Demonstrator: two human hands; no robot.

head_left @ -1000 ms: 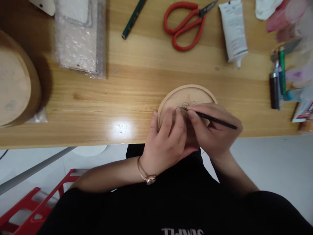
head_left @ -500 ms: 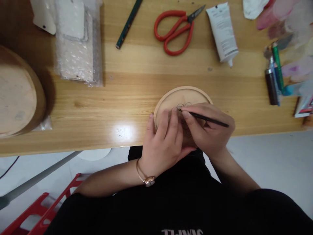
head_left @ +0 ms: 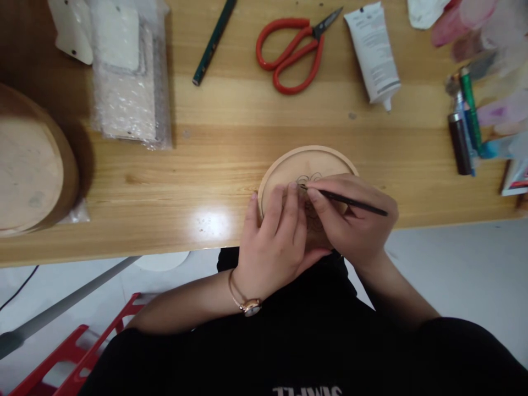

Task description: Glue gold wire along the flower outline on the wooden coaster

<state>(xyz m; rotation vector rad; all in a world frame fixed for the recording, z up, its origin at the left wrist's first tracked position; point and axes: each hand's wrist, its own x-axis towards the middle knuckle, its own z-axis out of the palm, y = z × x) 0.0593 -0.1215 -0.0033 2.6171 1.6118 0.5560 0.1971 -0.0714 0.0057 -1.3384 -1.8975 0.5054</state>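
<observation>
A round wooden plate (head_left: 284, 165) with a raised rim lies at the table's front edge. Thin dark curled outlines show on its face, partly covered by my hands. My left hand (head_left: 272, 242) holds the plate from the near left, fingers stretched across the face and rim, thumb along the near side. Pinched in my right hand (head_left: 355, 214) is a slim dark paintbrush (head_left: 350, 202), its tip down on the outlines beside my left fingertips. The brush tip itself is very small in view.
Beyond the plate lie red-handled scissors (head_left: 295, 55), a white tube (head_left: 374, 55) and a dark green pencil (head_left: 214, 41). Bubble-wrapped pieces (head_left: 130, 93) and a round wooden block (head_left: 33, 165) are on the left. Pens (head_left: 460, 143) and paint containers (head_left: 466, 22) crowd the right.
Both hands, the plate and the brush stay almost in place. The view has shifted slightly, so the table items appear a little displaced.
</observation>
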